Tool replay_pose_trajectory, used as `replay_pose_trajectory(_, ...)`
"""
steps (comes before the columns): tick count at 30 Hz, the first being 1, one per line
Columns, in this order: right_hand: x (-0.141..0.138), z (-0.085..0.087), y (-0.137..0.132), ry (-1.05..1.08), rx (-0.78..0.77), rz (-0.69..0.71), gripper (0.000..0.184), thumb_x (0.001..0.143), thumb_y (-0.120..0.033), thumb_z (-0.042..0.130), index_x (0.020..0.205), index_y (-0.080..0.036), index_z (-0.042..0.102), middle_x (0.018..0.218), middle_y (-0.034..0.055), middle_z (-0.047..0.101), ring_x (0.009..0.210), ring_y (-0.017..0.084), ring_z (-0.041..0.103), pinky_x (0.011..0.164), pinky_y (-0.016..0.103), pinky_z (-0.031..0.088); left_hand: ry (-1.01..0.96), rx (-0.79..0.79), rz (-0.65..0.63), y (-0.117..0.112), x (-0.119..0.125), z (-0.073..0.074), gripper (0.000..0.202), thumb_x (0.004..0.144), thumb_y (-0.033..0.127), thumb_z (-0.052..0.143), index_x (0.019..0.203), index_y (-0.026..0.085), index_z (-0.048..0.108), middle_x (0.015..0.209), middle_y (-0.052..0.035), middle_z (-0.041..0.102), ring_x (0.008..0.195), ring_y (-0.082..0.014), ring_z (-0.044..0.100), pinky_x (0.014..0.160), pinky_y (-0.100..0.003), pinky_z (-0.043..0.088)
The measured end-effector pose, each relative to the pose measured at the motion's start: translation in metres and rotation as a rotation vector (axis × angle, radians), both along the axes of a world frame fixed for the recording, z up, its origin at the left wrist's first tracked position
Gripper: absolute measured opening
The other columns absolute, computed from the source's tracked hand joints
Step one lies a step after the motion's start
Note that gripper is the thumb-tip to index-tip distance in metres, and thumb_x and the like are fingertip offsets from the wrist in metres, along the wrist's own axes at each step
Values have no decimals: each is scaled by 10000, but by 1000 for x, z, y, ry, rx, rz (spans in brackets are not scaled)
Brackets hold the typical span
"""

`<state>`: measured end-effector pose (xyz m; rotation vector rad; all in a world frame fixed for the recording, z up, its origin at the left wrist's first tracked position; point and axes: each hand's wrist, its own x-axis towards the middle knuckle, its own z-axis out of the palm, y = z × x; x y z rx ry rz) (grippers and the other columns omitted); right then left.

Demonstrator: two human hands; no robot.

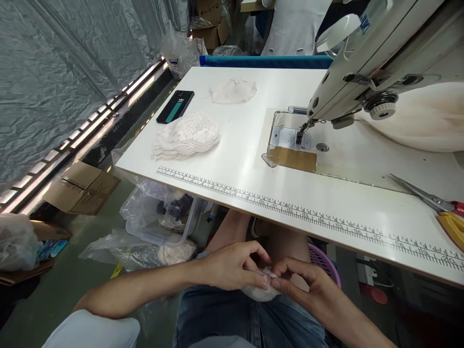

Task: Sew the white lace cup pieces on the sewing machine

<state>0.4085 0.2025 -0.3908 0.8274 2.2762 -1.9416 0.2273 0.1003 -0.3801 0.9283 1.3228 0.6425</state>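
Left fingers point(255, 279), right fingers point(288, 286) pinching pale cloth point(260, 294); clear bin point(193, 221) holds plastic point(142, 212), dark material point(178, 207).

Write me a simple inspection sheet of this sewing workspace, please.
Surface: white tabletop, printed ruler along the near edge.
Job's things: pale fabric in hand; lace stack and sewing machine on the tabletop.
Clutter: phone next to the lace stack; scissors at right.
Fingers: left fingers and right fingers hold the pale fabric.
Cables: none clearly made out; it is dim under the tabletop.
Surroundings: grey sheeting, cardboard box on the floor.
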Motion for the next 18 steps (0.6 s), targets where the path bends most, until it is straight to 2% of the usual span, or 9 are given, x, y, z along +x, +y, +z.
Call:
replay_pose_trajectory(4,1,-1,0,-5,-7,4,222,799,-433,603,749,-218,626,692,-18,580,676,144,498,611,221,387,69,-3,-18,3,2,4,335,726,347,701,964,144,583,698,-13,661,596,-116,567,525,-169,374)
replay_pose_trajectory(8,0,0,0,12,-32,6,237,816,-440,581,755,-215,625,679,-18,563,654,134,478,600,220,376,113,0,-22,5,4,4,280,706,332,710,886,142,612,687,-13,667,617,-126,579,573,-186,396)
replay_pose_trajectory(14,-2,2,2,19,-194,4,296,792,-474,598,711,-192,635,644,-12,524,622,126,427,554,225,338,-68,-44,-1,2,0,-1,362,690,461,694,829,128,674,710,-28,672,601,-118,564,585,-201,405)
replay_pose_trajectory(18,-4,1,3,12,-201,34,259,789,-452,616,745,-199,649,657,-13,537,636,128,438,576,225,349,-104,-56,8,2,-2,-3,382,659,470,710,828,127,705,696,-26,667,604,-119,564,598,-204,409)
